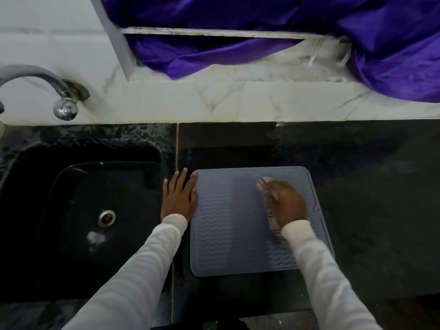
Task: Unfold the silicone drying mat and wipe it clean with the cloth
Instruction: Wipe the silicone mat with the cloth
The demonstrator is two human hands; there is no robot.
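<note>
Mat (228,225) lies flat on the counter (371,210), long axis running away; right hand (287,202) presses the cloth (265,183) upper right, left hand (179,198) flat, pinning its left edge.

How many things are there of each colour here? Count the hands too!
Grey-blue: 1, the drying mat
Purple: 1, the sheet
Pinkish: 1, the cloth under the right hand
Black: 1, the sink
Silver: 1, the tap
Hands: 2, with the left hand flat at the mat's edge
Total: 7
</note>
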